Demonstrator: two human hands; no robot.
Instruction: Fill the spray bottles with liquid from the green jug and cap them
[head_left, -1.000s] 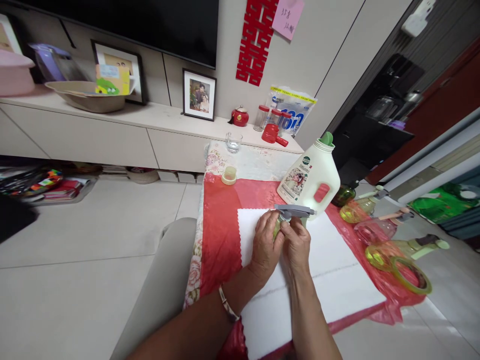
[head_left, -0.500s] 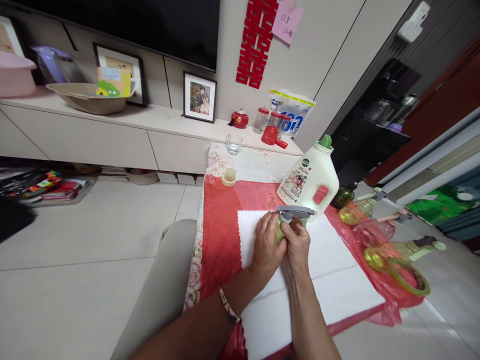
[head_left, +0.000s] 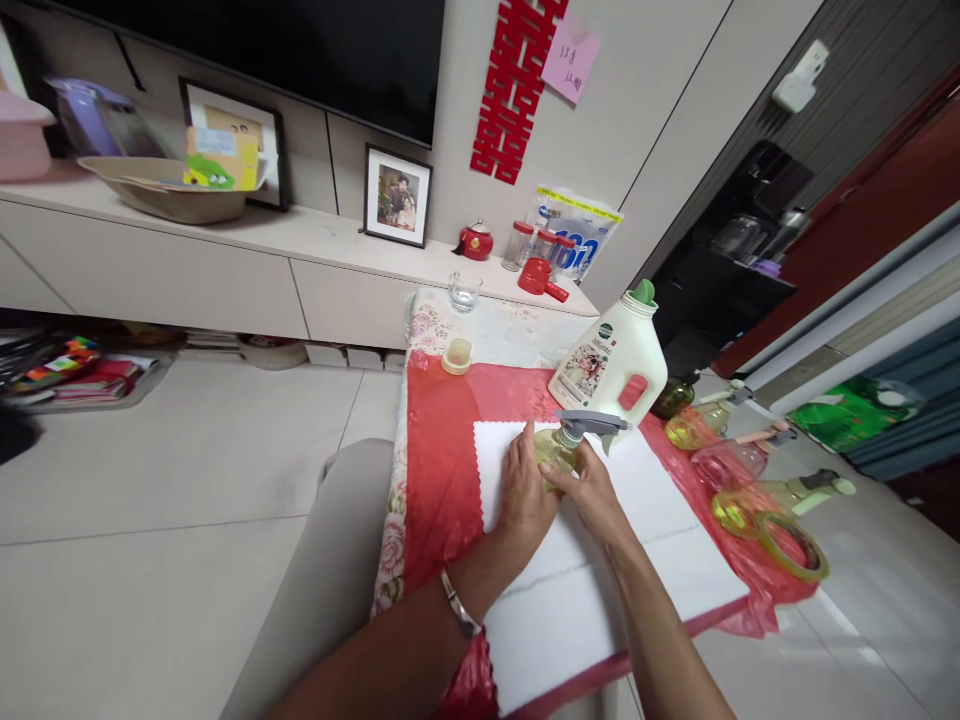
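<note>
Between my two hands is a clear yellowish spray bottle (head_left: 553,450) with a grey trigger head, tilted over the white sheet (head_left: 555,610). My left hand (head_left: 521,485) wraps the bottle's left side. On the other side, my right hand (head_left: 589,490) closes round the lower body, its thumb across the front. The trigger head points right, and fingers hide part of the bottle. Just behind stands a large cream detergent jug (head_left: 611,360), uncapped, with something green in its mouth. A pale yellow cap (head_left: 457,356) sits on the red plastic covering (head_left: 439,450), left of the jug.
Several spray bottles, including a pink one (head_left: 731,460), lie along the table's right edge beside a tape roll (head_left: 791,545). A glass cup (head_left: 465,292) is at the table's far end. Behind it, a cabinet (head_left: 375,290) carries jars and a photo frame (head_left: 397,195).
The spray bottle has turned in my hands, so more of its body shows. My right hand has slid from the neck down to the body. The camera view has shifted slightly.
</note>
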